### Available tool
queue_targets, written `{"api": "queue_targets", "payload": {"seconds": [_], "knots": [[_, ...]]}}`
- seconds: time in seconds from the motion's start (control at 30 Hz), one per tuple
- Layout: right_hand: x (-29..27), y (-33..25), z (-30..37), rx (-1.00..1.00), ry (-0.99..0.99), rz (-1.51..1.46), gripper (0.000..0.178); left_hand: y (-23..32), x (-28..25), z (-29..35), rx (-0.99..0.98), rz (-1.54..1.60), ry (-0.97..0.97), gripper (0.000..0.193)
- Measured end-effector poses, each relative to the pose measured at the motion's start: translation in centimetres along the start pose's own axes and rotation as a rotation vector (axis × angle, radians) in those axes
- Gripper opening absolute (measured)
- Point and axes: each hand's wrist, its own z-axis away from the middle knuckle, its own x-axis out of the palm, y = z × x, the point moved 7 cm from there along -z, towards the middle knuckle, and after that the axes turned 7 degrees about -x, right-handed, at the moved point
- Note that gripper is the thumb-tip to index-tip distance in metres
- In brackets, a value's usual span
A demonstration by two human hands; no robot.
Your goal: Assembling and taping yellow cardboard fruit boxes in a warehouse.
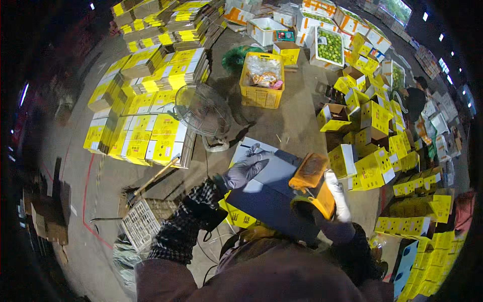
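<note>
In front of me lies a carton (269, 205), its top partly bright white and partly in dark shadow, with a yellow side toward me. My left hand (246, 170), in a grey glove, rests on the bright part of it with the fingers stretched forward. In a white glove, my right hand (338, 196) is wrapped round an orange tape dispenser (324, 197) over the carton's right side. A brownish, worn plate forms the dispenser's far end. The right fingertips are partly hidden behind its body.
A floor fan (203, 110) stands ahead to the left, before stacks of flat yellow-and-white cartons (151, 136). A yellow crate (260, 98) holds plastic bags. Opened yellow boxes (375, 118) crowd the right side. Green fruit fills a foam box (329, 46). A white plastic basket (142, 224) sits by my left arm.
</note>
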Motion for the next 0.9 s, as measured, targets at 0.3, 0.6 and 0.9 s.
{"api": "queue_targets", "payload": {"seconds": [0.3,0.6,0.9], "knots": [[1.1,-1.4,0.9,-0.269,-0.197,1.028,0.056,7.1,3.9,5.7,-0.273,0.491,0.381,0.033],[5.4,-4.5,0.1,-0.334,-0.279,1.266,0.045,-4.2,-3.7,5.8,-0.529,0.067,0.4,0.035],[4.3,-4.6,-0.7,-0.346,-0.404,1.405,0.051,-2.6,-0.5,2.3,-0.236,-0.21,0.47,0.054]]}}
